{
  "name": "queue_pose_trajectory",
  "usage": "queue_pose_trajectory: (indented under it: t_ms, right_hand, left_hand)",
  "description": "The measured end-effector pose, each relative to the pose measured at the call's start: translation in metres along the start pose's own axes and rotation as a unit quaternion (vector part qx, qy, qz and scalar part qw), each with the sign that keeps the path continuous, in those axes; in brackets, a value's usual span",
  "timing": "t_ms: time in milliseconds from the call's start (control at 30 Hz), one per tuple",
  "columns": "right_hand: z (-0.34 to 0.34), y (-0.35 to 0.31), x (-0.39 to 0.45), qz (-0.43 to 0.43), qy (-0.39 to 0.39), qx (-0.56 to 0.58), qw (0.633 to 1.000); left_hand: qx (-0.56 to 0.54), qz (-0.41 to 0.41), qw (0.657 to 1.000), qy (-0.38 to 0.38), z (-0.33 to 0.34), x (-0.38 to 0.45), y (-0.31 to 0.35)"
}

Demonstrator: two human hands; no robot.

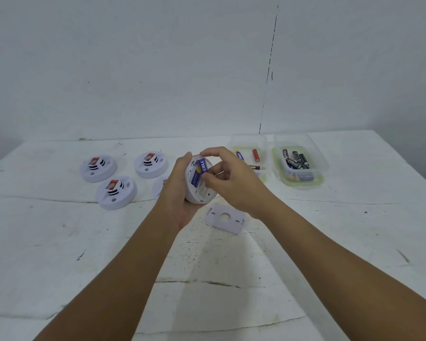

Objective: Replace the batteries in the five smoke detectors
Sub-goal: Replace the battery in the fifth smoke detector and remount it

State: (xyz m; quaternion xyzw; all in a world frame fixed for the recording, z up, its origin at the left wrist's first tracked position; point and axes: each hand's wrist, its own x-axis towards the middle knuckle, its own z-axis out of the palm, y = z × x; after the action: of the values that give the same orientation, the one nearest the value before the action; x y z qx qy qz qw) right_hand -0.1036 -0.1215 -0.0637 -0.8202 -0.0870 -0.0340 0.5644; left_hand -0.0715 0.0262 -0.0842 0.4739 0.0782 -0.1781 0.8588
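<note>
My left hand (pixel 176 193) grips a white smoke detector (pixel 198 190) turned back side up above the table. A blue battery (pixel 199 171) lies in its open compartment. My right hand (pixel 228 179) pinches that battery, with the forefinger at its top end and the thumb at its lower end. The detector's white back cover (pixel 225 219) lies on the table just below my hands. Three more white detectors stand face up to the left (pixel 98 168) (pixel 150 164) (pixel 115 192). A fourth detector (pixel 159 187) is mostly hidden behind my left wrist.
Two clear plastic tubs stand at the back right. The nearer tub (pixel 248 143) holds a few batteries, one of them red. The right tub (pixel 303 143) holds several dark batteries. The white table (pixel 231 267) is scuffed, and a white wall rises behind it.
</note>
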Motion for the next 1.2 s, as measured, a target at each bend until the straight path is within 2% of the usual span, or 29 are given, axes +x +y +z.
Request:
queue_pose_trajectory:
  t_ms: [600,1200]
  right_hand:
    - [0.007,0.009,0.008,-0.010,0.011,0.056,0.998]
    - [0.007,0.011,0.015,0.051,0.006,0.215,0.975]
  left_hand:
    - [-0.023,-0.004,1.000,-0.008,0.002,0.006,0.004]
    - [-0.016,-0.011,1.000,0.014,-0.002,0.011,0.010]
